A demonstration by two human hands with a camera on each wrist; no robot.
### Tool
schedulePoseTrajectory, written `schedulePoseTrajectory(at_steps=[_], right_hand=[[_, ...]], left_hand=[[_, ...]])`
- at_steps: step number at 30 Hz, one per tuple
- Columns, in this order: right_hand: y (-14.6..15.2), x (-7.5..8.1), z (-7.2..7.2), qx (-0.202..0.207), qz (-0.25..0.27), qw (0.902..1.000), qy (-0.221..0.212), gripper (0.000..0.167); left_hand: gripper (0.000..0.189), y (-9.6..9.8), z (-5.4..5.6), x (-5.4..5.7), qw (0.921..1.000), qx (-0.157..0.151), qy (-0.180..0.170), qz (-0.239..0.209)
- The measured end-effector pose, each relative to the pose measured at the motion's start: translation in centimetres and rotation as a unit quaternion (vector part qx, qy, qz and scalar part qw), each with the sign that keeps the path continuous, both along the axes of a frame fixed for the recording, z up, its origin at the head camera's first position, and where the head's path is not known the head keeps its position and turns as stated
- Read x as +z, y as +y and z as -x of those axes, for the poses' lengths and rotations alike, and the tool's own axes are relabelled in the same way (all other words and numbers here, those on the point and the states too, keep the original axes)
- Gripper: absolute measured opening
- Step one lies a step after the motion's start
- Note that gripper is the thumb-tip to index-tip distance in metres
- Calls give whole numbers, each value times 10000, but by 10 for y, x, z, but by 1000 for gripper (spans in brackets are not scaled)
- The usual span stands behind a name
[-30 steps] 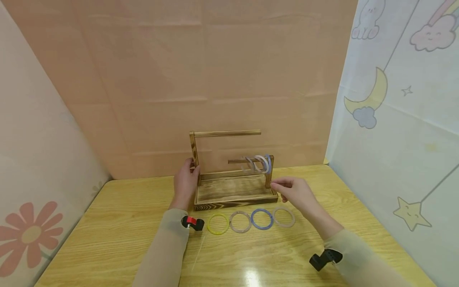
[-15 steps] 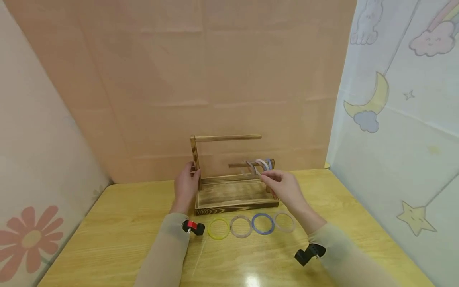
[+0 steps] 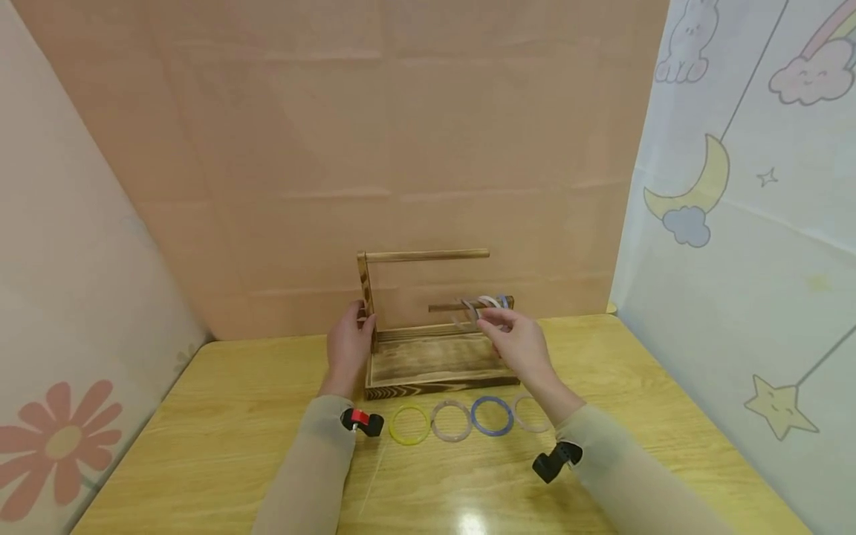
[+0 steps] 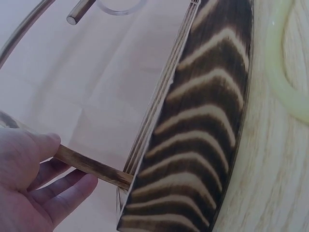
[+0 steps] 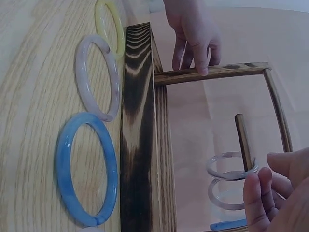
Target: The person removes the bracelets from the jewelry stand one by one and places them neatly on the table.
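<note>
A wooden rack (image 3: 441,385) with a tray base and two bars stands on the table. My left hand (image 3: 348,342) grips its left post (image 4: 91,166) between thumb and fingers. Several bangles hang on the lower bar (image 5: 245,142): a marbled bangle (image 5: 231,176) nearest the free end, a clear bangle (image 5: 224,207), and a blue bangle (image 5: 229,224) toward the post. The fingertips of my right hand (image 3: 524,345) are at the edge of the marbled bangle, thumb and fingers bent toward it. Whether they pinch it I cannot tell.
In front of the rack lies a row of bangles: yellow (image 3: 409,444), pale pink (image 3: 451,440), blue (image 3: 491,435) and a pale one (image 3: 531,429) partly behind my right wrist. The upper bar (image 3: 428,256) carries no bangle. Orange sheeting (image 3: 301,186) hangs behind the table.
My right hand has moved up and left from beside the rack's right end to the bangles on the lower bar. My left hand stays on the post.
</note>
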State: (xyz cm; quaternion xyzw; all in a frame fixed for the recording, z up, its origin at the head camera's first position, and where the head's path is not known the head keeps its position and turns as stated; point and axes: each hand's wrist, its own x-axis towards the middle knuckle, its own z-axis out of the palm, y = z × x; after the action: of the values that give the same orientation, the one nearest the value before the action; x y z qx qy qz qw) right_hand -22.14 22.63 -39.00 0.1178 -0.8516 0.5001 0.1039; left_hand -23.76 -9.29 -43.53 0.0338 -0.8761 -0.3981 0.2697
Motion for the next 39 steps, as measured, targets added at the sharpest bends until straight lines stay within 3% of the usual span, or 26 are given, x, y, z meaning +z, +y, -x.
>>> schedulePoseTrajectory(at_steps=[16,28,39], right_hand=[[-13,-6,8,-278,-212,9993,123,37],[-21,-9,15,-530,-323,9979,166,24],[-23,-10,19,-635,-512,9963,272,22]], left_hand=[[35,-1,0,1,10000,28,-11,-1],[35,-1,0,2,9999,-23,-102,16],[35,1,0,1,10000,-25,46,-16]])
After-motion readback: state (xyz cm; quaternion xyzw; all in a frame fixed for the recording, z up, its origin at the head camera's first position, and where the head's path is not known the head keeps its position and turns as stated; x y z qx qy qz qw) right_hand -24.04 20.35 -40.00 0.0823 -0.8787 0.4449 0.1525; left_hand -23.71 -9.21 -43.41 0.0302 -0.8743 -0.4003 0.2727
